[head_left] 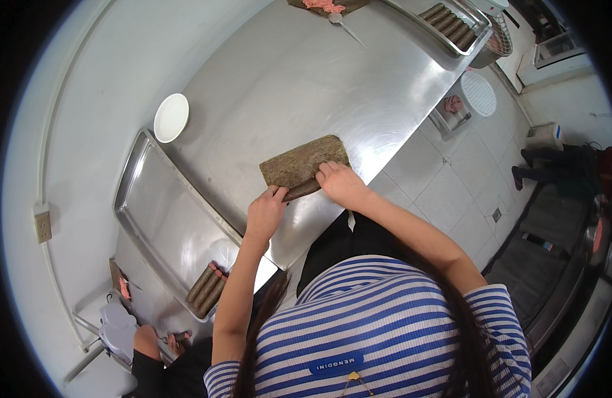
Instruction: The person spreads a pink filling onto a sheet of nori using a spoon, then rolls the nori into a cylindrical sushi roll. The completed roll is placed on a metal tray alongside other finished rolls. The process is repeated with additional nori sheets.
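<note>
A dark green seaweed sheet (299, 161) lies on the steel table in front of me, its near edge folded over into a partial roll. My left hand (267, 213) pinches the left end of that rolled edge between thumb and fingers. Further right, my right hand (342, 184) has its fingers curled over the same edge, pressing near the right end. Whatever is inside the fold is hidden. The far part of the sheet rests flat on the steel.
A metal tray (161, 207) with several seaweed rolls (206, 290) stands to my left, below a white bowl (171, 118). Another tray (407, 14) of rolls sits far right. A spoon (337, 20) lies by pink filling (324, 5). Another person's hand (178, 342) works at lower left.
</note>
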### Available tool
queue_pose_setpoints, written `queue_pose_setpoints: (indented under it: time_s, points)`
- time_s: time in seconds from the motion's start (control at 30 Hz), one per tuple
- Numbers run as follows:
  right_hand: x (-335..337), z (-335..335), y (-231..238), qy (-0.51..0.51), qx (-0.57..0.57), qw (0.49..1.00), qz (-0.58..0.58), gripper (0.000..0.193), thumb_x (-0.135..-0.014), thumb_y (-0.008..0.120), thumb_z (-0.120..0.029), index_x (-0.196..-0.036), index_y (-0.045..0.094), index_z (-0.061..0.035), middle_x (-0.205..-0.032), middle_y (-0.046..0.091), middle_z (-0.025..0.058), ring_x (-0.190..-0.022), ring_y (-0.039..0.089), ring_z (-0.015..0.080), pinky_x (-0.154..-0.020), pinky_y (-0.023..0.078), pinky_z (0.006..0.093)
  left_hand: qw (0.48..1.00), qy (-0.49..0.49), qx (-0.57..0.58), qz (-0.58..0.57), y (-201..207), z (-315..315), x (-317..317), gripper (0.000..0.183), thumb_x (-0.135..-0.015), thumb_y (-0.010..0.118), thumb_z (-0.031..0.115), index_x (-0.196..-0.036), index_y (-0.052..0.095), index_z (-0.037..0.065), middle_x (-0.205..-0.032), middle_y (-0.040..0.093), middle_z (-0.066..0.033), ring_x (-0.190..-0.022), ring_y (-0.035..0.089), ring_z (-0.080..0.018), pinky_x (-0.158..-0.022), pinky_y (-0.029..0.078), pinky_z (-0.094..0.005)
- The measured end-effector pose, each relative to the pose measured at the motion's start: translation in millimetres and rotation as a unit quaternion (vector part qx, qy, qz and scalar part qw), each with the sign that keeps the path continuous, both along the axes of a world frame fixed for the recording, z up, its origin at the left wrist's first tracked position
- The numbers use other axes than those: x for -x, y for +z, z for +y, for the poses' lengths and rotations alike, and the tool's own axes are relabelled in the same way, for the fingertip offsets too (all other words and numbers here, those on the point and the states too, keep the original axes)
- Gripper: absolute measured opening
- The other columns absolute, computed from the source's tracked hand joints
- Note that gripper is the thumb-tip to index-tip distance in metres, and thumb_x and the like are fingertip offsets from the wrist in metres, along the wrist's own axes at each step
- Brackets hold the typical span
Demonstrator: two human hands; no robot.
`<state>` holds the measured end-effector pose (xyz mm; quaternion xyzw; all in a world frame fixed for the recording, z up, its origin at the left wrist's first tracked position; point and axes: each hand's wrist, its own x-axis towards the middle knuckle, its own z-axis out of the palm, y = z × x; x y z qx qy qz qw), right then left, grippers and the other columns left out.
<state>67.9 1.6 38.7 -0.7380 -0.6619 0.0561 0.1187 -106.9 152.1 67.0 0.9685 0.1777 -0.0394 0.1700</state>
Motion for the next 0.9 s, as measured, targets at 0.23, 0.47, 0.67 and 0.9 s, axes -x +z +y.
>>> queue_pose_setpoints:
  time_s: [0.23,0.47,0.67,0.9]
  points:
    - [-32,-12,-2,-0.037,0.080,0.995,0.039,0.018,-0.074,0.057,-0.004,-0.091,0.063,0.0000,-0.094,0.060,0.0121,-0.094,0.059,0.0269,-0.079,0.050,0.0349,0.999,0.014,0.023,0.037,8,3,-8,0.025,-0.076,0.067,0.015,-0.101,0.063,0.012,-0.094,0.060,-0.0100,-0.079,0.065,-0.0298,-0.067,0.054,-0.0400]
    - [-36,1,11,-0.008,0.047,0.996,0.071,0.019,-0.073,0.058,-0.003,-0.092,0.062,-0.0011,-0.099,0.058,0.0125,-0.098,0.057,0.0283,-0.085,0.049,0.0366,0.996,-0.002,0.068,0.058,8,17,-24,0.028,-0.072,0.072,0.015,-0.100,0.068,0.011,-0.092,0.062,-0.0097,-0.085,0.064,-0.0307,-0.074,0.052,-0.0409]
    - [-9,18,8,0.091,-0.002,0.986,0.141,0.018,-0.073,0.058,-0.003,-0.091,0.060,-0.0012,-0.097,0.057,0.0122,-0.100,0.057,0.0294,-0.085,0.049,0.0382,0.984,0.057,0.155,0.070,5,22,-25,0.033,-0.070,0.074,0.014,-0.101,0.065,0.009,-0.091,0.063,-0.0090,-0.088,0.063,-0.0299,-0.076,0.051,-0.0404]
    - [-13,25,1,0.072,0.026,0.984,0.162,0.026,-0.073,0.057,-0.001,-0.098,0.061,-0.0005,-0.101,0.058,0.0126,-0.102,0.056,0.0300,-0.086,0.049,0.0392,0.999,-0.004,0.052,-0.010,12,9,-22,0.041,-0.069,0.075,0.015,-0.107,0.060,0.009,-0.102,0.059,-0.0089,-0.088,0.062,-0.0303,-0.076,0.051,-0.0409]
